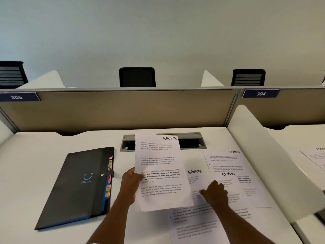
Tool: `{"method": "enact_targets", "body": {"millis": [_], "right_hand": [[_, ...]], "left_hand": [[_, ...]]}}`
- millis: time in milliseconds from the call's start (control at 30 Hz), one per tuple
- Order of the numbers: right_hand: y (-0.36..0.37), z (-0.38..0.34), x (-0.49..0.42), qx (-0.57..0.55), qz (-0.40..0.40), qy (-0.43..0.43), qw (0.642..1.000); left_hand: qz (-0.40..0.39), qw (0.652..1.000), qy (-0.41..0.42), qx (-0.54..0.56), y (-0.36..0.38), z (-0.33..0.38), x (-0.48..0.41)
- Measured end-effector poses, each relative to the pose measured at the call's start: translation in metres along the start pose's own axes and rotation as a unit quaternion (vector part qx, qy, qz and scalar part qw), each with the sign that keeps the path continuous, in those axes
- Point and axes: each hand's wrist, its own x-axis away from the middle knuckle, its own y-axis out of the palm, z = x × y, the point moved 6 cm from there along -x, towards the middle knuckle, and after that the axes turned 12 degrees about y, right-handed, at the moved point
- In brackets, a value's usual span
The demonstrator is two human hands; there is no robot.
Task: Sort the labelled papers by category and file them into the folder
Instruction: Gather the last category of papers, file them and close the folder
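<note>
The left hand point(131, 182) holds one printed sheet point(161, 173) above the desk, with the thumb on the front of its left edge and the fingers hidden behind it. The right hand point(215, 192) rests on the spread papers point(228, 184) at the right, its back to the camera and the fingers bent down. I cannot tell whether it pinches a sheet or only presses.

The desk point(35, 155) is white, with a grey cable tray point(193, 141) open at its far edge. Behind it stands a beige partition point(123, 110), then black chairs point(137, 77) and a pale wall. A white side divider point(263, 147) separates the next desk, where another sheet point(314, 155) lies.

The held sheet has "SPORTS" written by hand at the top right, and three of the lying papers show the same word. The black folder point(77, 187) lies closed to the left of the hands, apart from them. It carries a blue smile mark, and coloured tabs stick out at its right edge; one orange tab point(107, 191) reads "HR". Dark plates on the partition read "305" point(16, 97) and "304" point(260, 93).
</note>
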Motion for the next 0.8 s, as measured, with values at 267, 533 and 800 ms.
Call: {"method": "enact_targets", "body": {"millis": [267, 533, 800], "right_hand": [[0.009, 0.008, -0.011, 0.02, -0.01, -0.007, 1.0], [0.018, 0.007, -0.027, -0.037, -0.042, -0.014, 0.998], [0.021, 0.009, -0.044, -0.214, -0.208, -0.018, 0.954]], "left_hand": [[0.009, 1.0, -0.01, -0.005, 0.022, -0.019, 0.009], [0.015, 1.0, -0.01, 0.013, 0.045, -0.04, 0.017], [-0.003, 1.0, -0.01, 0.009, 0.058, -0.046, 0.024]]}}
